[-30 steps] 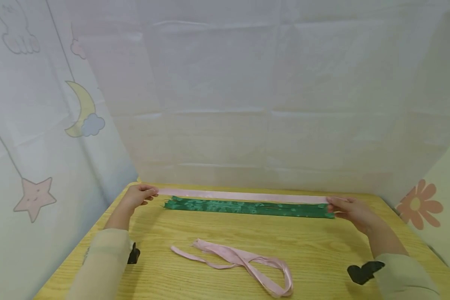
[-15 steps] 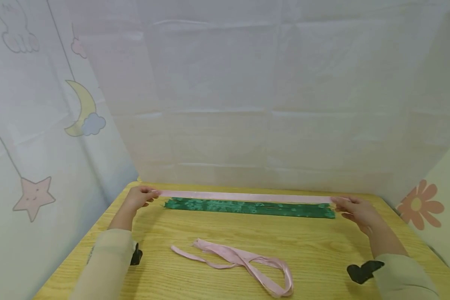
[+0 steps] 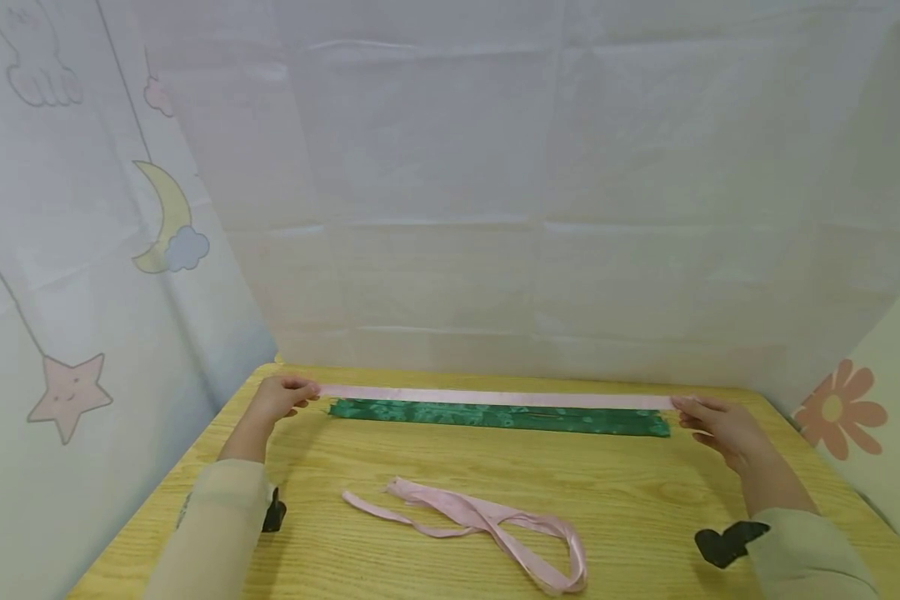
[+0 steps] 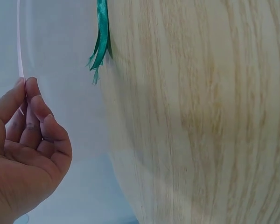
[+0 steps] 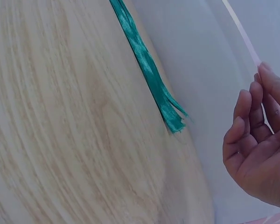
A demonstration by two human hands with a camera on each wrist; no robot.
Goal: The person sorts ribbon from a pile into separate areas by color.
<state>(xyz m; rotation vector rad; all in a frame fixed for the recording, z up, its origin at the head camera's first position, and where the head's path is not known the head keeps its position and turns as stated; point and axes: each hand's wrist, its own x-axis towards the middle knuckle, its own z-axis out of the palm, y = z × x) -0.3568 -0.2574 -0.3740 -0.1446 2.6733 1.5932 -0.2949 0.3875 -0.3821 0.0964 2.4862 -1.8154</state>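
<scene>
Reference: 12 o'clock points away from the person, 6 o'clock toward the person.

Hand state: the left hand (image 3: 277,398) pinches the 9 o'clock end of a flat, narrow strip of pale pink satin ribbon (image 3: 495,397) between thumb and fingertips. The right hand (image 3: 722,427) pinches the 3 o'clock end in the same way. The remaining fingers of both hands are bent and loose.

Position: the pink strip spans the gap between the hands, stretched straight, near the 12 o'clock edge of the pale wood-grain tabletop (image 3: 630,500). Both wrist views show its ends apart from the tabletop, which indicates a raised strip.

Governing relation (judged): alignment of the pink strip with the bundle of dark green, shiny ribbon strips with frayed ends (image 3: 495,418). The green bundle lies flat at 6 o'clock from the pink strip. Both long axes run from 9 to 3 o'clock, nearly parallel, the 3 o'clock ends slightly closer to the person. In the head view the pink strip runs along the bundle's far edge; contact at mid-length cannot be confirmed.

Hand clearance: each hand is just beyond its end of the bundle. Neither is plainly nearer.

Adjacent item: a loosely looped length of pink satin ribbon (image 3: 482,516) lies at 6 o'clock from the bundle, well apart.
</scene>
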